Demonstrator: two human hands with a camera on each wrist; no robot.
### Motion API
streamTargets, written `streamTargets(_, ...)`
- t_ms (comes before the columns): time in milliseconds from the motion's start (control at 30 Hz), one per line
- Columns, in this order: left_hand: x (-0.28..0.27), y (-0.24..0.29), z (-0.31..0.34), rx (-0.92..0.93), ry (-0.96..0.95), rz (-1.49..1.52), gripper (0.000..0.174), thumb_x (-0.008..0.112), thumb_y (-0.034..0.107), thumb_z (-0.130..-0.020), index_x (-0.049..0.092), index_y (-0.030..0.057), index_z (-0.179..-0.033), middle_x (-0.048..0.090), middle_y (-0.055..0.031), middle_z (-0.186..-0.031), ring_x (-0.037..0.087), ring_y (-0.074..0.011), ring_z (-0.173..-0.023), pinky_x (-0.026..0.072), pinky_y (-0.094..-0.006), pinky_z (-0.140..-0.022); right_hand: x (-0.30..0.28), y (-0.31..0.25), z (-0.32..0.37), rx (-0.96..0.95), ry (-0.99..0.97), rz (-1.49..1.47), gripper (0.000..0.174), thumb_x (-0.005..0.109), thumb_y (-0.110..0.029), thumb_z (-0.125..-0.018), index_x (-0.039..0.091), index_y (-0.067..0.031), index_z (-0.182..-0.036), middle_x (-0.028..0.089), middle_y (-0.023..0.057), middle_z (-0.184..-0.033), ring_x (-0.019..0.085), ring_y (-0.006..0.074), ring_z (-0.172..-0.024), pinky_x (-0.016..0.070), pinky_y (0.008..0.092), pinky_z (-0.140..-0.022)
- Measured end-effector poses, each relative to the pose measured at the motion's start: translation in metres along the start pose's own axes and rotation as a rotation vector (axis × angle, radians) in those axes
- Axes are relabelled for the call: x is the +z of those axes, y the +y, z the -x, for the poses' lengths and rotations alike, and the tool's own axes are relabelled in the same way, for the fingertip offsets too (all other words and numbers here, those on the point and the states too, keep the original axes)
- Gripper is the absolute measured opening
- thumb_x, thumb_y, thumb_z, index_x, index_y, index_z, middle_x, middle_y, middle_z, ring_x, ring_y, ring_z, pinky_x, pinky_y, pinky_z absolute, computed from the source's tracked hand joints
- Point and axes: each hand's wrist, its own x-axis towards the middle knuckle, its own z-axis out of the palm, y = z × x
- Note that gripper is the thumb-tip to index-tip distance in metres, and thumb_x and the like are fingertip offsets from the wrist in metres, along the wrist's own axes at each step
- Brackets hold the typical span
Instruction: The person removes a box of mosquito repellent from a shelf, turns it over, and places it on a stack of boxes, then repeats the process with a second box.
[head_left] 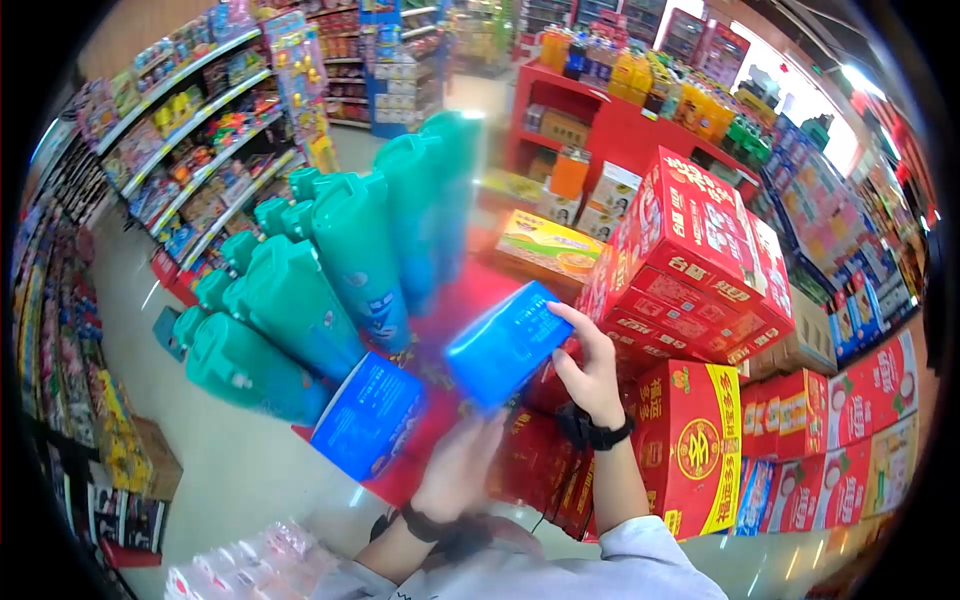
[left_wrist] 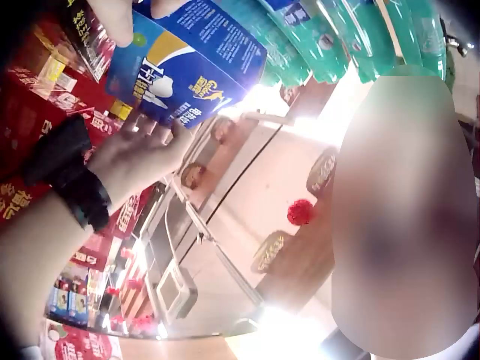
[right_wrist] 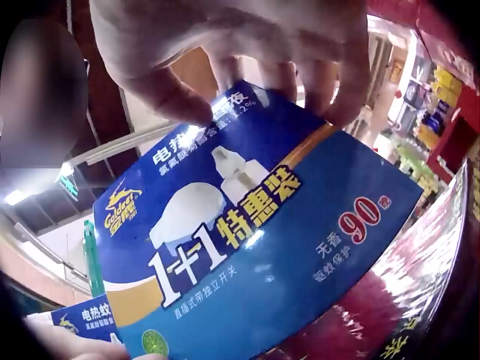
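My right hand grips a blue mosquito-repellent box by its edge. In the right wrist view, the right fingers curl over the top of this box, whose front shows a white plug-in heater and a small bottle. My left hand, blurred in the head view, reaches toward its underside with fingers extended. In the left wrist view, the left fingers lie right at the box's edge. A second blue box stands to the left, beside the green bottles.
Large green bottles crowd the left side of the red display surface. Red cartons are stacked at the right, with a red-and-yellow carton nearer me. Behind sits a yellow box. Stocked shelves line the far left.
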Motion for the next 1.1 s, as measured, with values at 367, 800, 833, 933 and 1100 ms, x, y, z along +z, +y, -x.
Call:
streamTargets(367,0.006,-0.007,-0.011,0.467,-0.065,-0.48,0.046,0.043,-0.014,-0.088,0.04,-0.0063,-0.133,0.035,-0.0151,-0.149,0.032,-0.0244,-0.14,0.0273,-0.0363,-0.118,0.008,0.058,-0.064,-0.051,-0.399,-0.049,0.055,0.064,-0.005,-0.082,0.051,-0.0041,-0.136,0.061,0.0061,-0.121,0.056,0.0139,-0.107,0.0423,0.0349,-0.099)
streamTargets(800,0.004,-0.011,-0.008,0.318,-0.124,0.321,0.065,0.041,-0.022,-0.073,0.04,-0.0018,-0.134,0.035,-0.011,-0.15,0.025,-0.0253,-0.144,0.0216,-0.0454,-0.12,0.032,0.062,-0.076,-0.129,-0.423,-0.136,0.053,0.066,-0.003,-0.081,0.054,-0.0051,-0.133,0.065,0.0042,-0.109,0.059,0.0098,-0.093,0.0489,0.0274,-0.087)
streamTargets(833,0.004,-0.01,-0.007,0.321,-0.123,0.337,0.065,0.041,-0.022,-0.073,0.04,-0.0015,-0.134,0.035,-0.0106,-0.15,0.025,-0.0252,-0.144,0.0216,-0.0454,-0.12,0.034,0.063,-0.077,-0.123,-0.438,-0.132,0.054,0.066,-0.003,-0.082,0.053,-0.0052,-0.134,0.064,0.0041,-0.107,0.059,0.0097,-0.093,0.049,0.0272,-0.087)
streamTargets(933,0.003,-0.01,-0.007,0.329,-0.122,0.354,0.068,0.042,-0.022,-0.071,0.039,-0.0015,-0.136,0.035,-0.0105,-0.15,0.025,-0.0253,-0.144,0.0213,-0.0453,-0.12,0.037,0.069,-0.078,-0.106,-0.47,-0.13,0.056,0.066,-0.003,-0.082,0.051,-0.0059,-0.135,0.064,0.0034,-0.103,0.059,0.0094,-0.091,0.0495,0.0267,-0.085)
streamTargets(1100,-0.006,-0.012,-0.009,0.366,-0.107,0.299,0.072,0.041,-0.021,-0.07,0.037,-0.0003,-0.139,0.035,-0.0098,-0.15,0.025,-0.0251,-0.144,0.021,-0.0452,-0.121,0.043,0.064,-0.076,-0.106,-0.498,-0.12,0.057,0.065,-0.004,-0.083,0.049,-0.0072,-0.137,0.062,0.0034,-0.101,0.059,0.0099,-0.091,0.0501,0.0271,-0.083)
